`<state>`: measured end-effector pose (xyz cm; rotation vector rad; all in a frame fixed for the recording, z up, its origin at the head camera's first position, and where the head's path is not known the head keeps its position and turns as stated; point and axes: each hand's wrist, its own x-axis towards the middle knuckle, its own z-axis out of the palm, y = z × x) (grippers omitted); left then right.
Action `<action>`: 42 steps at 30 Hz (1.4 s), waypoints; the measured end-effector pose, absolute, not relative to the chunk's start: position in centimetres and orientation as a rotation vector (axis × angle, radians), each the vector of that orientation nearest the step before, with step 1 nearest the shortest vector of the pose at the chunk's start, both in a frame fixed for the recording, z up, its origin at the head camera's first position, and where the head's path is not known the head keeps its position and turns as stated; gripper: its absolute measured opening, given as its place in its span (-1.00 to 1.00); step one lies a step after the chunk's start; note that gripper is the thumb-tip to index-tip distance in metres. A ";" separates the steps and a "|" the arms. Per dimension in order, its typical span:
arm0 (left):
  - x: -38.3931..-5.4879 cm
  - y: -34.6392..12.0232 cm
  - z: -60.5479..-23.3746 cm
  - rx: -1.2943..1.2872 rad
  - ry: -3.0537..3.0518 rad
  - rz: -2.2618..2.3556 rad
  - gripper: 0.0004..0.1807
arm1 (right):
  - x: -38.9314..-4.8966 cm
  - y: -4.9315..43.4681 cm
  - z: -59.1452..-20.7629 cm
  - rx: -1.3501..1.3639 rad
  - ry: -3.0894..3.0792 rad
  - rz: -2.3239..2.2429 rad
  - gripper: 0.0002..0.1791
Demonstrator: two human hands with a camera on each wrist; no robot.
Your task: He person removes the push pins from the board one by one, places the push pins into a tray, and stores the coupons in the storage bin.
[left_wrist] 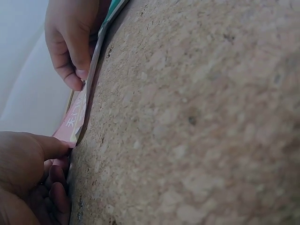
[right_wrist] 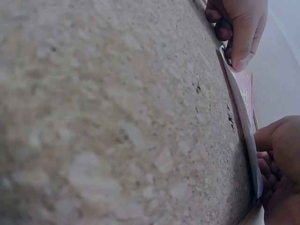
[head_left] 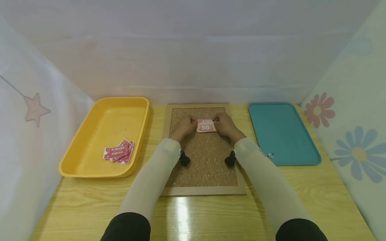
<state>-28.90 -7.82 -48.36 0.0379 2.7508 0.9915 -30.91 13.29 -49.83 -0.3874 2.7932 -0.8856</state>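
Note:
A pink paper coupon [head_left: 205, 127] printed with a large 50 lies over the upper part of the framed cork board [head_left: 208, 157]. Its left end is pinched by my left hand [head_left: 184, 126], with the thumb on its printed face. At the opposite end, my right hand [head_left: 226, 127] pinches the coupon near its upper right corner. Seen low along the cork in the left wrist view, the coupon [left_wrist: 74, 119] stands slightly off the surface. The right wrist view shows its edge [right_wrist: 246, 122] bent near the right fingers, whose tips are partly hidden.
Several red coupons [head_left: 119, 152] lie in a pile inside a yellow tray [head_left: 99, 124] on the left. To the right is a flat teal tray [head_left: 280, 130], with small white bits by its near left edge. White cloth walls surround the wooden table [head_left: 208, 217].

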 end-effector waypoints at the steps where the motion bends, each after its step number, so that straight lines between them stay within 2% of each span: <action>1: -28.9 -7.8 -48.4 0.036 2.753 0.989 -0.68 | -30.9 13.3 -49.8 -0.391 2.798 -0.880 -0.76; 42: -28.9 -8.2 -48.5 0.060 2.764 0.978 -0.73 | -30.8 13.0 -49.7 -0.413 2.800 -0.910 -0.78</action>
